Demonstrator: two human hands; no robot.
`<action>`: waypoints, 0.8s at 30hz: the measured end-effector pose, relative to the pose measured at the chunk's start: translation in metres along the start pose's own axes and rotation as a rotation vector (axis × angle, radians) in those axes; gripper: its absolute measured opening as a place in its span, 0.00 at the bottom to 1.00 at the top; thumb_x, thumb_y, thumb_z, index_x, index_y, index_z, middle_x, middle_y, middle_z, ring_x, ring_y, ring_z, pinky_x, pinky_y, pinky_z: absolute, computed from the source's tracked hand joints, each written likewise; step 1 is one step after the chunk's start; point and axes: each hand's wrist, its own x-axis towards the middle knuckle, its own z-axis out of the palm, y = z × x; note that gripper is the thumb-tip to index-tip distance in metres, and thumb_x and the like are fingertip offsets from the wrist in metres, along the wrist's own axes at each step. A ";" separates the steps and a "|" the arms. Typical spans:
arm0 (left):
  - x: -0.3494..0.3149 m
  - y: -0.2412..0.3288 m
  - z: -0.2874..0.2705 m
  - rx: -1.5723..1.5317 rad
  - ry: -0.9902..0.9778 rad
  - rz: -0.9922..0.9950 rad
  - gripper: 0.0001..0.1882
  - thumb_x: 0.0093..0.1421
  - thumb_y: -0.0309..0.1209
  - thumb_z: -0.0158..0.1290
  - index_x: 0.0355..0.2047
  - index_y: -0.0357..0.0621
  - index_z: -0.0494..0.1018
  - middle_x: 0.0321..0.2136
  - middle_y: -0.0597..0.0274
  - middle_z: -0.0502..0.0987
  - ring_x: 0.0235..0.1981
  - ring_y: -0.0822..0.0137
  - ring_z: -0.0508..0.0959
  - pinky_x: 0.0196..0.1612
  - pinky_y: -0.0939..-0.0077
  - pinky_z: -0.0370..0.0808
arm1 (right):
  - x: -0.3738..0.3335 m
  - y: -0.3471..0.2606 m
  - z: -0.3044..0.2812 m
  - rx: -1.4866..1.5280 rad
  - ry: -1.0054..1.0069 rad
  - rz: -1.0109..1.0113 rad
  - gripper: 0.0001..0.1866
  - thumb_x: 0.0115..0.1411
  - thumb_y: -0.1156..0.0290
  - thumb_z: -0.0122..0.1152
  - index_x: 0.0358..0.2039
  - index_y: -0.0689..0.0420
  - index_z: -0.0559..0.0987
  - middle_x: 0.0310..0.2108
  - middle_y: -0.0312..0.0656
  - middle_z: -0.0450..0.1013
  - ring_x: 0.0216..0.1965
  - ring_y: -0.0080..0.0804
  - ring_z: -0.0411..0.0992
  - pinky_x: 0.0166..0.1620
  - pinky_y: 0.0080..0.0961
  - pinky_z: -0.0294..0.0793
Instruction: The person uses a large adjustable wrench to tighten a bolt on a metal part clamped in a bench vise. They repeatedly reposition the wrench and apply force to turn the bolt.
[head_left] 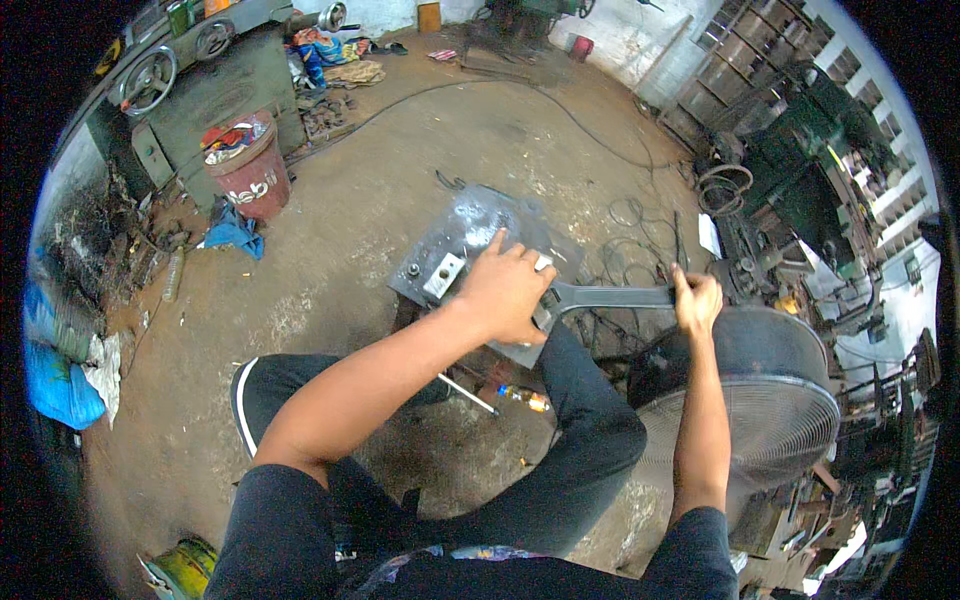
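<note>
We see a big grey wrench (622, 297) above the right side of a small metal table (475, 225), its handle reaching out past the edge to the right. The right hand (698, 298) is closed around the far end of this handle, with the thumb pointing up along it. The left hand (508, 290) lies over the head of the wrench, with its fingers spread; we cannot tell if it grips the head or only presses on it, because the palm is hidden.

On the table top, left of this hand, we find a pale block with a hole (443, 274), and near it a bolt (413, 270). The two knees of the person are on both sides of the near part of the table. Below, between the legs, there are a thin white rod (468, 394) and a small bottle (526, 397).

To the right, near the right forearm, stands a large round fan (770, 415). Farther away on the brown floor (350, 220) we notice a red bucket (262, 187) full of rags, with a blue cloth (234, 236) beside it, and behind it a green machine (235, 85) with hand wheels.
</note>
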 end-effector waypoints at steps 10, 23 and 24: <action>0.017 0.010 0.010 -0.253 0.134 -0.479 0.40 0.41 0.58 0.68 0.39 0.34 0.68 0.35 0.49 0.77 0.41 0.54 0.79 0.44 0.64 0.76 | 0.154 -0.102 0.169 1.278 -0.098 0.788 0.10 0.51 0.69 0.69 0.26 0.57 0.75 0.18 0.32 0.65 0.20 0.25 0.63 0.25 0.25 0.63; -0.020 -0.019 0.019 -0.750 0.296 -0.753 0.55 0.49 0.48 0.67 0.62 0.20 0.50 0.47 0.27 0.73 0.50 0.36 0.75 0.55 0.52 0.71 | 0.077 -0.486 0.229 1.107 -1.322 -0.537 0.24 0.54 0.57 0.74 0.43 0.62 0.79 0.30 0.40 0.76 0.25 0.24 0.72 0.27 0.24 0.77; -0.024 -0.022 0.020 -0.801 0.314 -0.728 0.53 0.51 0.48 0.66 0.62 0.20 0.51 0.47 0.27 0.73 0.51 0.37 0.75 0.56 0.52 0.70 | 0.075 -0.496 0.239 1.133 -1.432 -0.548 0.21 0.54 0.58 0.74 0.38 0.61 0.80 0.27 0.39 0.76 0.24 0.23 0.72 0.27 0.23 0.76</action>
